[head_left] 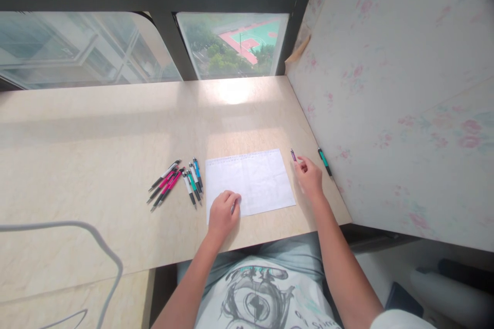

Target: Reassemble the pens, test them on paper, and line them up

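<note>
A sheet of white paper with a torn, perforated-looking top edge lies on the desk in front of me. My left hand rests on its lower left part, fingers curled in; a small greyish sliver shows at them, too little to name. To the right of the sheet, my right hand pinches a purple pen, whose end sticks out beyond the fingers. A green and black pen lies by the wall, right of that hand. Left of the paper are white, green and blue pens and a group of pink and white pens.
The pale desk runs back to a dark-framed window. A flower-papered wall closes off the right side. On the front left, a grey cable loops over the desk.
</note>
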Tool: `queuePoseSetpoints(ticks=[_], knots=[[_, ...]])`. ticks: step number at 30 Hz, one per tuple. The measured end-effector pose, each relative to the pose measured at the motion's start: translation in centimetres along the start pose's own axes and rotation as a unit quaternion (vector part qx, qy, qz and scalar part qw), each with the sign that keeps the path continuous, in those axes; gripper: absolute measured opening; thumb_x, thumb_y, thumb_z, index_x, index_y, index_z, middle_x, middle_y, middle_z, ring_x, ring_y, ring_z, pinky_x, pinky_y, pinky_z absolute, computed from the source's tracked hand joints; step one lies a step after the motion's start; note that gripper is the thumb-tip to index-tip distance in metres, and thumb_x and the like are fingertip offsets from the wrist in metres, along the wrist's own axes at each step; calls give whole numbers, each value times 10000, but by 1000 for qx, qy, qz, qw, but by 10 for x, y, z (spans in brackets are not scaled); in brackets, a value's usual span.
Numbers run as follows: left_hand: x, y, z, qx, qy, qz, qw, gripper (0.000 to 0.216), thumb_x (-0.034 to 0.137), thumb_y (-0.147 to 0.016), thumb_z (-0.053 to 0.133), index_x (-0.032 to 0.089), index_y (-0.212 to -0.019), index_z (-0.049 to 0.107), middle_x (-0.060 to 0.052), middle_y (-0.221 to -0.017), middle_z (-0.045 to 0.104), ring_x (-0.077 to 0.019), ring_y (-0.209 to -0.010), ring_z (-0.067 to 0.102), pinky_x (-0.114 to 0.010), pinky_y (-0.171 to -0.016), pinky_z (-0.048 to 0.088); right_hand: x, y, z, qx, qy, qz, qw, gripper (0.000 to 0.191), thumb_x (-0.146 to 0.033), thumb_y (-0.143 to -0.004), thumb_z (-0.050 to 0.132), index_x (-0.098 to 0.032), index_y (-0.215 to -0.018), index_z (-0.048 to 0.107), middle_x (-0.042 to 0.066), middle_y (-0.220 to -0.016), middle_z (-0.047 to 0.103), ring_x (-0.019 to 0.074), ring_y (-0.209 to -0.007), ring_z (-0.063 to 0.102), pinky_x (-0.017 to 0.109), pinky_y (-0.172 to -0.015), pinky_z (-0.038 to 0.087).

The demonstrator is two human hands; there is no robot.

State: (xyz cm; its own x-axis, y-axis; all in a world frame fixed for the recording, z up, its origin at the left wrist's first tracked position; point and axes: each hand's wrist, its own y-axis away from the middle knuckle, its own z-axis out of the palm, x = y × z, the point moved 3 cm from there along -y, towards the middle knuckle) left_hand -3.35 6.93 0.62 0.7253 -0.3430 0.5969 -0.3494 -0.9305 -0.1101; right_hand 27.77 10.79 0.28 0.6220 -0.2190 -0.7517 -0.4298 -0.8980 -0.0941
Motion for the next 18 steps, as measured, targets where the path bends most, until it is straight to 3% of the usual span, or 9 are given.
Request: queuePoseSetpoints(ticks=[3, 6, 18], knots=[[1, 0, 0, 5, 4, 2, 1000, 177, 145, -865, 461, 223, -913, 613, -46, -858, 600, -201, -828, 567, -335, -743, 437, 4, -1, -14, 33, 153, -37, 987, 328, -363, -892, 484, -145, -1038, 682, 97, -866, 643, 213, -811, 550, 321, -741, 410], [0, 0, 0, 5, 3, 2, 1000, 179, 144, -869, 460, 222, -911, 615, -47, -861, 597, -200, -831, 567, -333, -752, 436, 12, -1, -22, 68, 234, -21, 970, 324, -328, -906, 450, -150, -1046, 681, 130, -996, 642, 229, -887, 548, 321, -753, 398], [-1, 0, 0, -3, 4, -1, 1000, 173, 160, -886, 449, 213, -896, 613, -50, -856, 590, -198, -822, 557, -333, -741, 433, 24, 5, -31, 41, 291, 16, 956, 321, -298, -891, 431, -156, -972, 707, 116, -950, 670, 217, -803, 554, 311, -694, 357]])
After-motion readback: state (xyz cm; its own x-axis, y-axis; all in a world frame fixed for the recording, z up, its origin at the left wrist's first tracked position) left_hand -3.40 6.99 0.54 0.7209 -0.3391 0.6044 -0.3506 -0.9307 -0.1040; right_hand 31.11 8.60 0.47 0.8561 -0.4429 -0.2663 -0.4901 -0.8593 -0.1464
